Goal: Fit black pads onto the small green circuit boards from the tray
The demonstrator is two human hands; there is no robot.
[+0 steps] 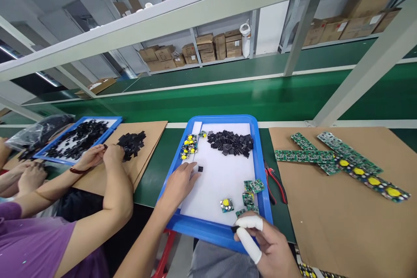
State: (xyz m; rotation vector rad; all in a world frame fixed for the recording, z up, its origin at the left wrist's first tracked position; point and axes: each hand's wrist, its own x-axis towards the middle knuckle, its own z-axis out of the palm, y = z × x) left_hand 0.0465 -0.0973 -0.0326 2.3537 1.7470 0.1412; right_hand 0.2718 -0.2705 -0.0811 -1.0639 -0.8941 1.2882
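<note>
My left hand is over the left side of a blue-rimmed tray with a white lining. Its thumb and forefinger are drawn together at a small black piece. At the tray's near right corner, my right hand, with white finger cots on thumb and forefinger, pinches another black piece. Close to it lie a circuit board with a yellow part and several small green circuit boards. A heap of black pieces covers the tray's far right, and yellow-topped boards cluster far left.
Red-handled pliers lie right of the tray. Beyond them, cardboard bears green circuit board strips. To the left, a co-worker's hands work beside another black heap and a second blue tray. A metal frame spans above.
</note>
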